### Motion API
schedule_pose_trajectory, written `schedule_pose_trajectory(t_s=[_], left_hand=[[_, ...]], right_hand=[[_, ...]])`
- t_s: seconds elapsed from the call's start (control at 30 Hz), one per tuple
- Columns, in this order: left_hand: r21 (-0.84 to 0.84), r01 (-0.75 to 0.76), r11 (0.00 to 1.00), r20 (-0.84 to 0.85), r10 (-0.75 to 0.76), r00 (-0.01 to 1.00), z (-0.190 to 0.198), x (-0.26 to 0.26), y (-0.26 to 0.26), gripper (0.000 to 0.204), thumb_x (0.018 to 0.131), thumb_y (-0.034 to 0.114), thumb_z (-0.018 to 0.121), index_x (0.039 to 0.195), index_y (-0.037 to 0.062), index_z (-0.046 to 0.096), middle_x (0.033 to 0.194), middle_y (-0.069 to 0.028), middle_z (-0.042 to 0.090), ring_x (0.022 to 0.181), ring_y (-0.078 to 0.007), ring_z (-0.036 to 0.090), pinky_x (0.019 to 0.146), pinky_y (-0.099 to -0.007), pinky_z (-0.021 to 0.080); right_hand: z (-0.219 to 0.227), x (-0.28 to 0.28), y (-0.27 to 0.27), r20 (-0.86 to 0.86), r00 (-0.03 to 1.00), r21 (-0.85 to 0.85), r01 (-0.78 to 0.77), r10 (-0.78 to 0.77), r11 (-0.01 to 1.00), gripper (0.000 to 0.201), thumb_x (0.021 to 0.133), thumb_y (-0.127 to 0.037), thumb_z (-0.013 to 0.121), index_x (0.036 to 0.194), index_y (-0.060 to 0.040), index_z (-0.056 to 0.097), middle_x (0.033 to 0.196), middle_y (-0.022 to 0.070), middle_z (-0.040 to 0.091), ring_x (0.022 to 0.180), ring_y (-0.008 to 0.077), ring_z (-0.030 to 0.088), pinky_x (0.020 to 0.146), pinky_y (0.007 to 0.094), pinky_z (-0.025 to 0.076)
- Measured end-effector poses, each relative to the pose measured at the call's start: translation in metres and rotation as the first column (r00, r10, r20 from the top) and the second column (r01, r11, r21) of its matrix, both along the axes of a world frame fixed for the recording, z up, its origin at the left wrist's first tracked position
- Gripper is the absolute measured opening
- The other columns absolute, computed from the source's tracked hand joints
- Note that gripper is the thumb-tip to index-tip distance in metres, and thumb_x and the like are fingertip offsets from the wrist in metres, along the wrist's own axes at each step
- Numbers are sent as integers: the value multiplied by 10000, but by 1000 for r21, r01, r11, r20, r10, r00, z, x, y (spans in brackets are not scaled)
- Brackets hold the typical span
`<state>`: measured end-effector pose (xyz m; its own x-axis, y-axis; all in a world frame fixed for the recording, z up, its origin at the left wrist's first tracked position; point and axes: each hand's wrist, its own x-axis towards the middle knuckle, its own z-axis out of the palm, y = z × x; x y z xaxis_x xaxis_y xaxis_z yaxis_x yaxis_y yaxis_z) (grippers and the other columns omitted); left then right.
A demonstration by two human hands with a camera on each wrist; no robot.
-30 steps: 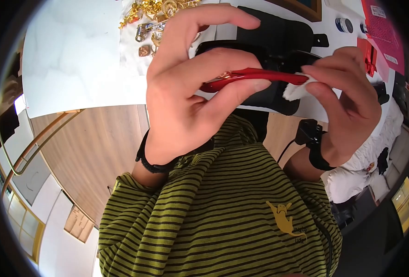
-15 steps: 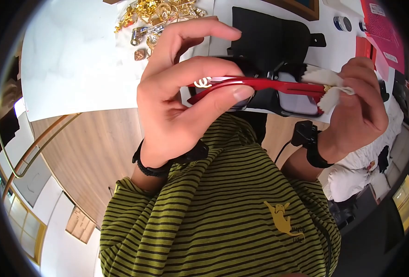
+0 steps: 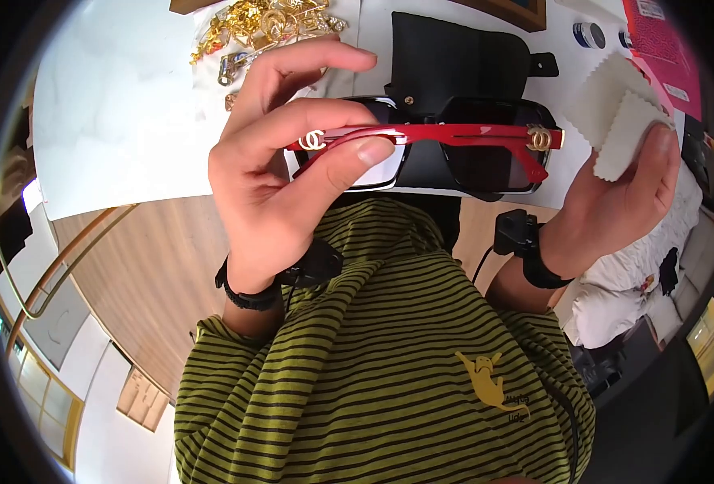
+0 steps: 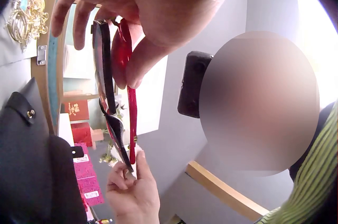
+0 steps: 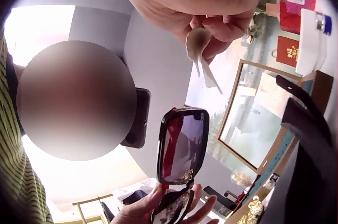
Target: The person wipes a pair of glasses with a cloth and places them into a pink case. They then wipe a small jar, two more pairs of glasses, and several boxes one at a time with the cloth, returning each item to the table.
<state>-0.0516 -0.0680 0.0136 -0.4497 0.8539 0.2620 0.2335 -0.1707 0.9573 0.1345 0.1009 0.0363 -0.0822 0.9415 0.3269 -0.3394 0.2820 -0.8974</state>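
Black-framed sunglasses (image 3: pixel 498 157) with red temples and gold emblems are up in front of me in the head view. My left hand (image 3: pixel 264 181) pinches the folded red temple (image 3: pixel 421 130) near one end, between thumb and index finger, with the other fingers spread. To the right, apart from the glasses, my right hand (image 3: pixel 619 198) holds a cream cloth (image 3: pixel 627 133) with zigzag edges. The right wrist view shows the cloth (image 5: pixel 198 47) folded between the fingers, and dark tinted lenses (image 5: pixel 182 142) below it.
Behind the sunglasses a black leather case (image 3: pixel 457 60) lies on the white table (image 3: pixel 115 121). Gold jewelry (image 3: pixel 264 24) is heaped at the back left. A small jar (image 3: pixel 589 35) and a pink packet (image 3: pixel 667 48) sit at the back right. A wooden-framed mirror (image 5: pixel 259 113) stands beyond.
The right hand and cloth have come off the temple's end and moved right; the cloth now fans open. My left hand has shifted left and turned the sunglasses so lenses and emblems show more.
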Motion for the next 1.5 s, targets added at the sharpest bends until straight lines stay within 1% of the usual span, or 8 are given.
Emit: schedule_pose_trajectory(t_s=[0.13, 0.3, 0.47, 0.57, 0.77, 0.97, 1.33, 1.5], left_hand=[[-7, -5, 1000, 14, 5, 1000, -2, 0, 1, 156, 718, 19, 661, 855, -55, 664, 1163, -201, 558, 1166, -334, 501, 1033, -487, 349], [-14, 6, 1000, 10, -6, 1000, -1, -1, 1, 164, 720, 31, 678, 861, -52, 667, 1163, -196, 558, 1160, -329, 504, 1033, -484, 349], [-2, -5, 1000, -84, 4, 996, -6, -1, 0, 154, 726, 22, 691, 862, -48, 671, 1162, -192, 559, 1165, -324, 494, 1023, -470, 355], [-19, 11, 1000, -57, -12, 998, -2, 1, 0, 148, 728, 22, 695, 857, -47, 673, 1161, -189, 561, 1170, -322, 490, 1012, -458, 360], [-5, 2, 1000, -89, -2, 996, -1, 3, 4, 147, 719, 14, 702, 854, -39, 679, 1154, -178, 569, 1171, -319, 488, 1008, -448, 361], [-99, -54, 994, -271, 26, 962, 6, 8, 6, 136, 696, 36, 732, 822, -5, 700, 1150, -144, 584, 1177, -314, 486, 1002, -432, 369], [-91, -15, 996, -349, -18, 937, 7, 12, 11, 137, 694, 75, 727, 800, -3, 688, 1153, -142, 584, 1162, -316, 493, 987, -430, 375], [-61, 116, 991, -286, -128, 950, 2, -5, 6, 163, 761, 110, 566, 756, -38, 633, 1194, -235, 549, 1154, -334, 494, 1009, -435, 341]], right_hand=[[3, -6, -16, 178, 978, 9, 113, -113, 994, 171, 854, -17, 602, 986, 85, 640, 943, 151, 674, 802, 169, 649, 729, 270, 532], [9, -9, -14, 503, 724, 53, -571, 472, 819, 198, 724, 67, 607, 919, 87, 636, 885, 172, 635, 794, 204, 613, 701, 261, 484], [12, -5, -9, 614, 570, -82, -642, 546, 762, 255, 666, 121, 618, 918, 89, 636, 877, 168, 627, 791, 196, 592, 697, 252, 462], [13, -4, -7, 675, 526, -25, -685, 517, 728, 246, 680, 115, 621, 925, 91, 635, 859, 157, 623, 780, 183, 580, 690, 238, 449], [12, -12, -20, 522, 741, -11, -491, 423, 871, 195, 709, 122, 612, 898, 87, 646, 852, 138, 628, 751, 152, 569, 643, 232, 422], [13, -18, -18, 773, 507, 24, -624, 382, 781, 208, 667, 97, 705, 862, 28, 689, 800, 90, 654, 669, 117, 537, 550, 209, 383], [13, -26, -22, 852, 449, 148, -698, 268, 700, 216, 611, 14, 753, 823, 3, 709, 737, 86, 661, 612, 150, 486, 512, 246, 360], [19, -18, -19, 859, 453, 145, -664, 240, 734, 221, 589, 30, 742, 808, 11, 713, 739, 93, 659, 611, 155, 494, 514, 251, 363]])
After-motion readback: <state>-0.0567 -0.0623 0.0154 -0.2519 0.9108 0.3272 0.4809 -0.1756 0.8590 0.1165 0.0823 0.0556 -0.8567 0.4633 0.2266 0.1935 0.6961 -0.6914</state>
